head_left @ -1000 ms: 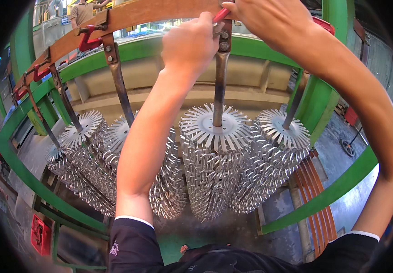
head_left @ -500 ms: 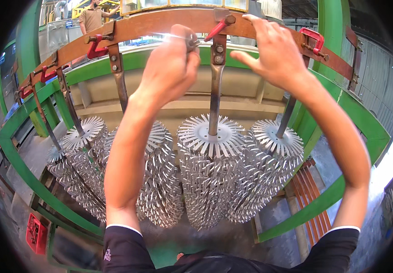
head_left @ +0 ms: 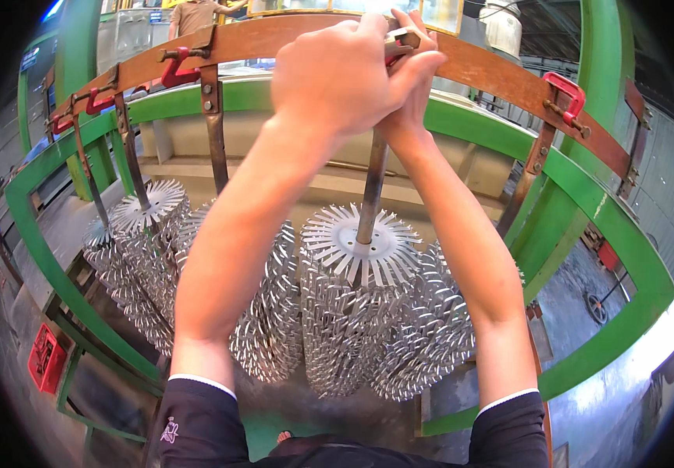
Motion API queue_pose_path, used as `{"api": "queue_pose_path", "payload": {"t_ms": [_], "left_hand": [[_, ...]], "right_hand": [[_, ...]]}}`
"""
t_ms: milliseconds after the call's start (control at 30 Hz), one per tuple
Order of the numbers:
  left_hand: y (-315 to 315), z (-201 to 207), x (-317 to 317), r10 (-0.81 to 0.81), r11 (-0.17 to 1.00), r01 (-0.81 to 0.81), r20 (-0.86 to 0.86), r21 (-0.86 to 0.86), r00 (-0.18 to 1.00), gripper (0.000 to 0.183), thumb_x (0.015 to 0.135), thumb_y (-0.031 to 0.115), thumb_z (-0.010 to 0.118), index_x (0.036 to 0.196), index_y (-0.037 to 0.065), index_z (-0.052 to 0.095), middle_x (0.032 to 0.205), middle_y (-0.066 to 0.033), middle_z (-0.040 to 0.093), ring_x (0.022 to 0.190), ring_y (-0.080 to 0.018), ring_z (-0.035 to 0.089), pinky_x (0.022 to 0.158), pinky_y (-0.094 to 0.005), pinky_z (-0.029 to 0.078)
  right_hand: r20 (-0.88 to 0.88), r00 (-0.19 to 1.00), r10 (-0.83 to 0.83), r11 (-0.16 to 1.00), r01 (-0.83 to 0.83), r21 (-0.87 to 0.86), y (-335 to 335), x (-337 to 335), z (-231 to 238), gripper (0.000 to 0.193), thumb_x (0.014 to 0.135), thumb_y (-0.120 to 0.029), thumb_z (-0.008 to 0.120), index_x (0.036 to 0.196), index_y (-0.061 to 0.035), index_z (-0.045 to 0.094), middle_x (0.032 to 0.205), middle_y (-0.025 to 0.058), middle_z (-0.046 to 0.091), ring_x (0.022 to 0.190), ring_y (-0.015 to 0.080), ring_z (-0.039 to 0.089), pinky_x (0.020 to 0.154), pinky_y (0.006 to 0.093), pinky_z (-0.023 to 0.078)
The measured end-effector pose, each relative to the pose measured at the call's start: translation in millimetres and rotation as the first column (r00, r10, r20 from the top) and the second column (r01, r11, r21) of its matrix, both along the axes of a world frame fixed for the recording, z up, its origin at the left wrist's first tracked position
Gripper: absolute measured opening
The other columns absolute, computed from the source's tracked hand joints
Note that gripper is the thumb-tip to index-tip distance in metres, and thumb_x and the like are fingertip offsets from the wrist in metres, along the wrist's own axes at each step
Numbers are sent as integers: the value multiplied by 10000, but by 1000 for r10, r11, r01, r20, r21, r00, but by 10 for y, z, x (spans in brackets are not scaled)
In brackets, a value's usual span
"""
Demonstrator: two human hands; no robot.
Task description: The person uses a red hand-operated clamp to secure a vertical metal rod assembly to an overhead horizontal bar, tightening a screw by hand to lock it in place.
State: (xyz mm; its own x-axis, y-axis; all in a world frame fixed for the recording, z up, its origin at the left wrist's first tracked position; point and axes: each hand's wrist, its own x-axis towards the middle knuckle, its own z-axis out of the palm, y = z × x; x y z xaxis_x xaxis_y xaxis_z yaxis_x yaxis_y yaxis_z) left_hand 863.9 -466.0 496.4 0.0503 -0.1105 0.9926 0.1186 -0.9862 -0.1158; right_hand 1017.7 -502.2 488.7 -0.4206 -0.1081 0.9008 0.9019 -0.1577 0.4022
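Note:
My left hand (head_left: 333,78) is closed at the middle of the brown beam (head_left: 251,40), its thumb pressed beside a C-clamp (head_left: 408,37). Only the clamp's metal screw end and a bit of red show between my fingers. My right hand (head_left: 405,117) is partly behind the left, its fingers bent around the clamp's far side; most of its grip is hidden. Below hangs a metal rod (head_left: 373,183) carrying a tall stack of silvery slotted discs (head_left: 360,242). Similar stacks (head_left: 149,207) hang to the left and right, partly covered by my forearms.
More red C-clamps (head_left: 567,97) grip the beam on both sides. A green frame (head_left: 501,132) surrounds the hanging stacks. A red crate (head_left: 46,359) with small parts stands at lower left. Another person (head_left: 195,17) is behind the beam at upper left.
My right hand has moved left from the beam to the middle clamp, and my left hand has moved right to it. The two hands now overlap. The view has shifted slightly.

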Motion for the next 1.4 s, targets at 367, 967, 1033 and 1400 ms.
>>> {"api": "queue_pose_path", "payload": {"t_ms": [367,967,1033,1400], "left_hand": [[-243,-143,390,93,961,-23,243,-275,965,445,924,518,615,848,80,623,715,-130,685,611,-332,700,515,-436,549],[302,999,-84,424,522,-118,-137,844,895,502,939,499,615,823,13,655,686,-160,661,616,-327,682,542,-433,537],[270,1091,-138,383,489,2,-217,873,898,520,908,528,650,830,14,664,687,-153,659,627,-332,686,567,-440,539],[277,310,9,31,910,-15,-32,415,999,514,934,537,599,963,27,653,753,-183,682,621,-378,671,574,-446,558]], "right_hand": [[-143,979,147,988,-152,-26,59,-95,-45,383,801,-149,785,1095,-16,578,1286,187,531,1272,407,444,1105,503,329],[-40,996,-81,991,85,99,92,-54,-42,261,739,-39,716,981,-30,619,1085,177,589,1117,390,502,848,477,444],[-194,979,-58,996,70,54,86,-75,-55,252,734,-39,708,971,-35,622,1085,179,586,1133,388,502,867,471,454],[-8,995,-98,989,98,114,97,-140,15,387,758,-71,739,1117,-43,597,1158,144,566,1249,390,461,1109,514,389]]}}
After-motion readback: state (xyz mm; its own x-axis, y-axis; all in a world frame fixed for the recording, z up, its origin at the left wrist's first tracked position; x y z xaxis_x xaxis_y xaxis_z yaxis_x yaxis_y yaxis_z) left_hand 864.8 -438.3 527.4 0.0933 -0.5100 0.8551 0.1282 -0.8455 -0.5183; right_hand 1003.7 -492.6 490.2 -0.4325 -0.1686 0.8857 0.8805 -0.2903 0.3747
